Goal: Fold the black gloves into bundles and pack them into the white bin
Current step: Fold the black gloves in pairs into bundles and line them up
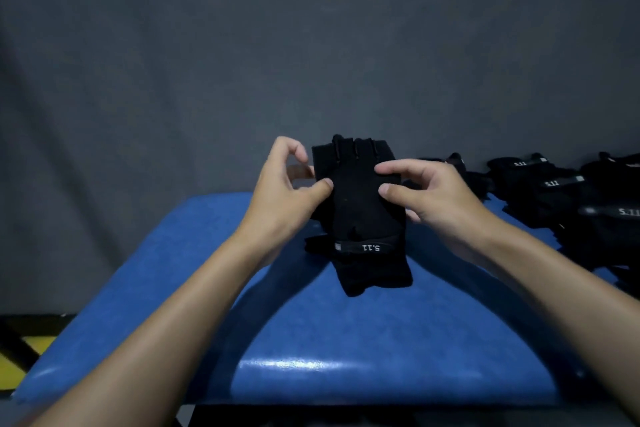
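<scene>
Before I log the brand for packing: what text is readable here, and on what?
"5.11", upside down to the camera: white print on the wrist strap of the black fabric fingerless gloves pinched by the left hand and right hand.
"5.11", three times: on the pile of black fabric gloves at right.
Small grey tab beside the held print: too small to read.

Both bare arms reach in from the bottom corners of the frame and meet at its centre. The left forearm [180, 305] rises from the lower left, the right forearm [540, 281] from the lower right. The left hand [291, 180] pinches the left edge of a black fingerless fabric glove [356, 204], thumb in front and index finger arched above. The right hand [426, 194] grips the glove's right side, with thumb and index fingertip on its front and the other fingers curled behind.
</scene>
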Motion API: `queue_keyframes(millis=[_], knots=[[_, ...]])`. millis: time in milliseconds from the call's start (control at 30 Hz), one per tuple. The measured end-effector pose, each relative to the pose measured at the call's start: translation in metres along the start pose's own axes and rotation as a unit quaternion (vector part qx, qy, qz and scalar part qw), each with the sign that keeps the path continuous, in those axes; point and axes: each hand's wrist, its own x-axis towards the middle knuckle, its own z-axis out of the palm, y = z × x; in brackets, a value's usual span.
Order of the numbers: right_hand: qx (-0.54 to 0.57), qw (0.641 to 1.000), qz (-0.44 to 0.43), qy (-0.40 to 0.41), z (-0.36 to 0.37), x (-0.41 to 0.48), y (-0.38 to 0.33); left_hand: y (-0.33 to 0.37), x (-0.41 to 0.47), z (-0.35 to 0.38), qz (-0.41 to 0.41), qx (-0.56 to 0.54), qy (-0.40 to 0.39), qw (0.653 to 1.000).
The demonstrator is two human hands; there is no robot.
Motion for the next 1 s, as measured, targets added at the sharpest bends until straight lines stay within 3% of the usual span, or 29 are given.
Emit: queue_keyframes(millis=[167,367,533,1000], knots=[[-0.020,0.995,0.094,-0.018,-0.001,0.004,0.001,-0.006,0.007,0.002,-0.036,0.060,-0.001,0.998],[-0.092,0.986,0.132,-0.048,0.002,0.003,0.010,-0.025,0.010,0.003,-0.111,0.090,-0.073,0.987],[-0.212,0.967,0.124,-0.065,-0.001,0.001,0.015,-0.036,0.009,0.006,-0.099,0.165,-0.089,0.977],[-0.224,0.961,0.152,-0.061,-0.011,-0.001,0.019,-0.040,0.006,0.003,-0.075,0.239,-0.126,0.960]])
